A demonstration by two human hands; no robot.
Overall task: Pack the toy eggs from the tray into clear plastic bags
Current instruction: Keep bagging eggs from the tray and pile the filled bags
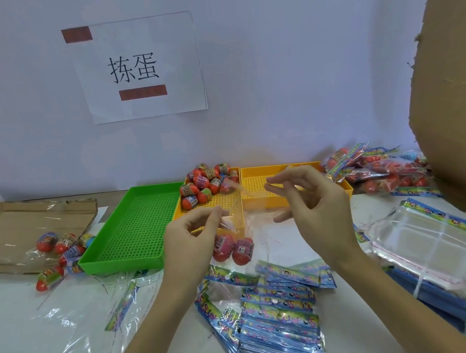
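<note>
Sealing looked to be the step I had in hand. My left hand (187,234) pinched one top corner of a clear bag (233,231) between thumb and forefinger, and my right hand (307,197) pinched what seemed to be its thin flap or peel strip, fingers curled, held up and away to the right. Two eggs (233,249) hung in the bottom of that bag, just below and between my hands, lifted off the table (312,234).

By my judgement the next move called for folding the flap down square across the mouth and pressing it flat, with the eggs kept low so they would not roll out; the film was slack and see-through, so its edge was hard to find.

Just beyond my left hand sat the yellow tray (215,207) with a heap of loose eggs (208,183) at its far end, still a fair number to pack. A second yellow tray (284,179) lay behind my right hand, and a green tray (134,230) to the left of my left hand. Finished packs (375,170) were piled far off to the right, and a few more (59,255) lay left of the green tray against flattened cardboard (15,225).

Under my wrists lay a stack of printed cards (280,312), with loose film (78,330) to the left. A bundle of empty bags (432,250) sat right of my right forearm. A paper sign (140,68) hung on the pale wall ahead, and a tall cardboard box (454,81) stood at far right.
</note>
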